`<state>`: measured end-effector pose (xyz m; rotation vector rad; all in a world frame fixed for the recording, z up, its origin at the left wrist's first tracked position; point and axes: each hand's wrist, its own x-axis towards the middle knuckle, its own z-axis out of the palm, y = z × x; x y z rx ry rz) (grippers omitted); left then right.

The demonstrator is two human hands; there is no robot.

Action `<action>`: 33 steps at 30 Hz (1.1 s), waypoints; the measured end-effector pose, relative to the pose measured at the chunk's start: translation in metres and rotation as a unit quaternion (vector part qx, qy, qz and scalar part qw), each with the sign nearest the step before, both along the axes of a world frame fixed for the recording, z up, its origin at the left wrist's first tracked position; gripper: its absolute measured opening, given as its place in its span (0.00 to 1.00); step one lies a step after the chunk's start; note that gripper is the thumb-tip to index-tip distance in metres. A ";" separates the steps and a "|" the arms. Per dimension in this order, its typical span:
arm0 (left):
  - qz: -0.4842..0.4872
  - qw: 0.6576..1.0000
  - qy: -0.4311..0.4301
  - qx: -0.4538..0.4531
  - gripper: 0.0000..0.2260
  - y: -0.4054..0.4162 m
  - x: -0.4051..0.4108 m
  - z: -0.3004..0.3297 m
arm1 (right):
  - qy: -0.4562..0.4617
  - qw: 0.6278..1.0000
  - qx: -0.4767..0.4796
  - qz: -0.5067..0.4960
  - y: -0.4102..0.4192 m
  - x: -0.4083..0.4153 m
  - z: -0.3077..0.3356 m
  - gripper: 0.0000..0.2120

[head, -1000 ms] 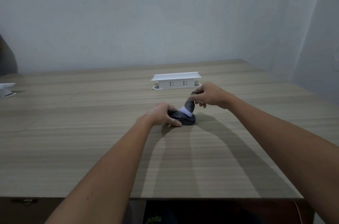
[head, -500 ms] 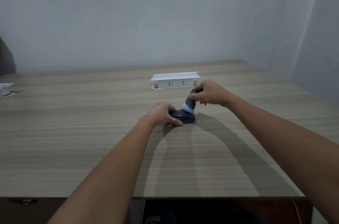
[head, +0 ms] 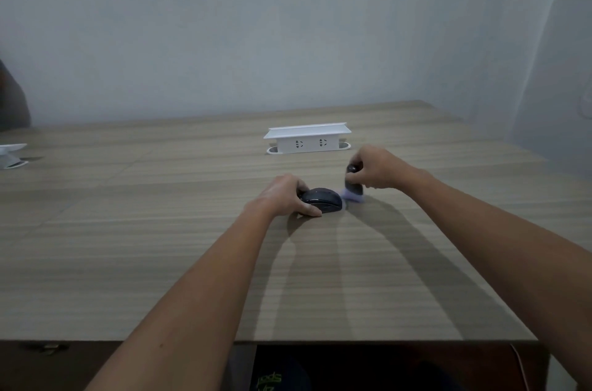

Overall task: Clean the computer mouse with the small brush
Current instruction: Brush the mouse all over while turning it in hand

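Wood-grain desk (head: pixel 160 262), bare grey wall. Left hand (head: pixel 282 195) wraps black computer mouse (head: pixel 322 200), pinning it. Right hand (head: pixel 376 168) closed round small brush (head: pixel 353 189), bristles just beside mouse's right edge. Tip: short light strokes, mouse pinned firm.

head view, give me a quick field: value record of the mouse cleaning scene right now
mouse: dark, flat on the table, held at its left side
left hand: grips the mouse
brush: dark handle, pale bristles down, just right of the mouse
right hand: holds the brush handle
bristle contact: on the table or just above it, cannot tell
socket box: white, behind the hands
table: wood grain
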<state>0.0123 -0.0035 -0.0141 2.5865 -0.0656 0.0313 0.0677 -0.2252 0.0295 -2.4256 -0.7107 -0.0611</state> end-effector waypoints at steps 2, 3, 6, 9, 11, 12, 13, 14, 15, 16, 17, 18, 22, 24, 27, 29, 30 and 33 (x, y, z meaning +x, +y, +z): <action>0.004 1.000 0.003 -0.001 0.19 0.000 0.001 -0.001 | 0.009 0.999 0.047 0.021 0.000 -0.002 0.000 0.09; 0.006 1.000 0.003 -0.002 0.19 0.001 0.001 -0.001 | 0.016 0.996 0.075 0.038 -0.001 -0.005 0.000 0.09; 0.006 1.000 -0.005 0.000 0.19 0.001 0.002 -0.002 | 0.026 0.996 0.063 0.055 -0.002 -0.004 -0.003 0.09; 0.013 1.000 -0.008 0.003 0.19 0.000 0.001 -0.002 | -0.002 1.000 -0.002 0.017 -0.003 -0.002 0.003 0.08; 0.017 1.000 -0.005 0.004 0.20 -0.001 0.001 -0.002 | 0.004 0.998 0.043 0.035 -0.003 -0.005 0.007 0.07; 0.017 1.000 -0.005 0.005 0.20 0.000 0.002 -0.003 | 0.013 0.996 0.065 0.053 -0.002 -0.006 0.007 0.07; 0.017 1.000 -0.006 0.006 0.20 -0.001 0.002 -0.004 | 0.021 0.995 0.064 0.068 -0.001 -0.008 0.006 0.07; 0.016 1.000 -0.007 0.007 0.20 -0.001 0.003 -0.004 | 0.017 0.997 0.038 0.070 0.000 -0.007 0.005 0.07; 0.015 1.000 -0.009 0.007 0.19 -0.001 0.003 -0.004 | 0.007 0.998 -0.001 0.057 0.000 -0.007 0.004 0.07; 0.015 1.000 -0.010 0.008 0.19 -0.002 0.002 -0.003 | -0.010 0.999 -0.039 0.037 0.000 -0.005 0.004 0.07; 0.016 1.000 -0.010 0.008 0.19 -0.003 0.002 -0.003 | -0.024 0.998 -0.059 0.017 0.000 -0.004 0.004 0.07; 0.017 1.000 -0.010 0.008 0.20 -0.003 0.001 -0.003 | -0.038 0.998 -0.059 0.007 0.000 -0.003 0.004 0.07; 0.017 1.000 -0.011 0.009 0.20 -0.003 0.000 -0.002 | 0.012 0.998 0.045 0.047 0.002 -0.006 0.001 0.08; 0.017 1.000 -0.013 0.010 0.20 -0.003 0.000 -0.002 | 0.014 0.999 0.019 0.039 -0.002 -0.003 -0.001 0.08; 0.020 1.000 -0.016 0.011 0.20 -0.003 0.000 -0.003 | -0.006 0.999 -0.037 0.006 -0.008 -0.002 0.002 0.07; 0.021 1.000 -0.015 0.015 0.20 -0.003 0.001 -0.003 | 0.008 0.999 0.034 0.026 -0.007 -0.005 0.003 0.07; 0.021 1.000 -0.016 0.016 0.20 -0.003 0.001 -0.003 | 0.020 0.997 0.066 0.043 -0.006 -0.008 0.003 0.07; 0.022 0.999 -0.024 0.019 0.20 -0.004 0.001 -0.003 | 0.028 0.997 0.027 0.060 -0.005 -0.009 0.002 0.07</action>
